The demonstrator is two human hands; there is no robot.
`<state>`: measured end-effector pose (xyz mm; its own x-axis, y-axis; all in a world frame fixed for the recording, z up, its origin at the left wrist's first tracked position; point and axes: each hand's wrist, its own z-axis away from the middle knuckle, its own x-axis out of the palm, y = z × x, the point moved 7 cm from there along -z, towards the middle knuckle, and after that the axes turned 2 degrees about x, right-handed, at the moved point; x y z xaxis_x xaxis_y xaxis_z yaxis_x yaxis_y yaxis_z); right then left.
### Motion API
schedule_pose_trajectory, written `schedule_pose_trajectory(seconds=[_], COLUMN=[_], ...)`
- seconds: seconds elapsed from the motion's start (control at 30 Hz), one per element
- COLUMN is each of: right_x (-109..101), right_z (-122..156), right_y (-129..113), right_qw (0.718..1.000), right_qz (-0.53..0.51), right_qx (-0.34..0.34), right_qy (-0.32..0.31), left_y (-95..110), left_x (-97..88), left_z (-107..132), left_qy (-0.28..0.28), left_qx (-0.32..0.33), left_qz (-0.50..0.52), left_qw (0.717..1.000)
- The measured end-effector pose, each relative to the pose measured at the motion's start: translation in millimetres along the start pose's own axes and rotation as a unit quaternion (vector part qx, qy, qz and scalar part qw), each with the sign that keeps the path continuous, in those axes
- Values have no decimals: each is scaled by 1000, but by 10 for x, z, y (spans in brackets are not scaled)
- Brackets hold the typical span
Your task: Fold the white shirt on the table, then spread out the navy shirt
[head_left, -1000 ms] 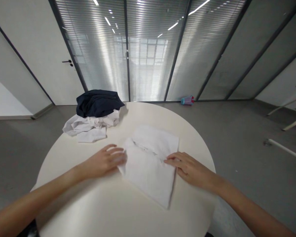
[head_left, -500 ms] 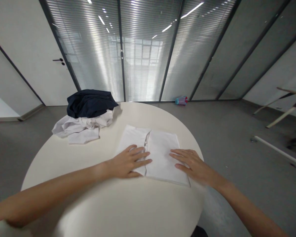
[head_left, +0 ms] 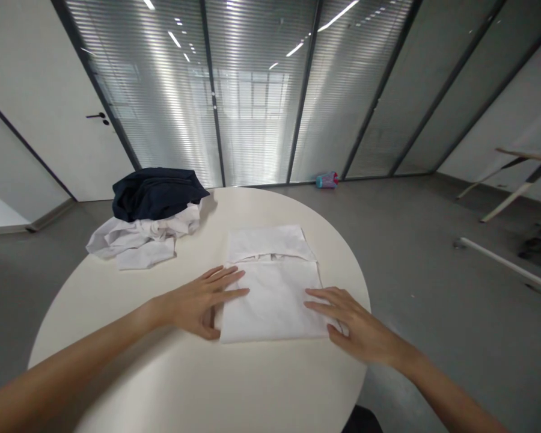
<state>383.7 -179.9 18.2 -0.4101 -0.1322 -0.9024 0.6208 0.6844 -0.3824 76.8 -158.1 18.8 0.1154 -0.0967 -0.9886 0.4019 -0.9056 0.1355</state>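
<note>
1. Left hand (head_left: 197, 302): open, fingers spread, lying over the cloth's left edge, apparently to steady it.
2. Right hand (head_left: 356, 325): open, fingers spread at the right edge, flanking it likewise.
3. Folded white garment (head_left: 273, 300): flat, mid-table, between the hands, its top flap turned down.
4. Round white table (head_left: 275, 385): bears everything listed here except item 7, giving a flat work surface.
5. Crumpled white garment (head_left: 135, 242): heaped at the far left, set apart from the folded piece.
6. Navy garment (head_left: 155, 193): bunched on that heap.
7. Blue-and-pink bottle (head_left: 327, 180): lying on the floor beyond the table.

The folded white cloth (head_left: 273, 294) lies between the 2 hands, blocking any straight pass from the left hand (head_left: 198, 300) to the right hand (head_left: 356, 325). Ahead of the left hand, a heap of clothes (head_left: 146, 231) stands in the way; beyond the right hand, the table top (head_left: 338, 270) runs on to its rim.
</note>
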Motion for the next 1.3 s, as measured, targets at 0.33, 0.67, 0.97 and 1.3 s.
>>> schedule_pose_trajectory(seconds=[0.33,0.67,0.97,1.3], right_x=[194,176,67,95], right_z=[247,478,126,131], right_y=[-309,-768,-481,-362], right_qw=[997,991,985,992], right_qz=[-10,34,110,5], right_qx=[3,-130,-109,-109], right_qy=[-81,-29,76,71], left_y=[704,949,749,484], left_x=[-97,-368,-458,-48], left_z=[284,495,374,361], left_qy=[139,261,291,104], left_qx=[149,98,123,87], left_qz=[-27,-23,107,48], left_qw=[979,960,943,990])
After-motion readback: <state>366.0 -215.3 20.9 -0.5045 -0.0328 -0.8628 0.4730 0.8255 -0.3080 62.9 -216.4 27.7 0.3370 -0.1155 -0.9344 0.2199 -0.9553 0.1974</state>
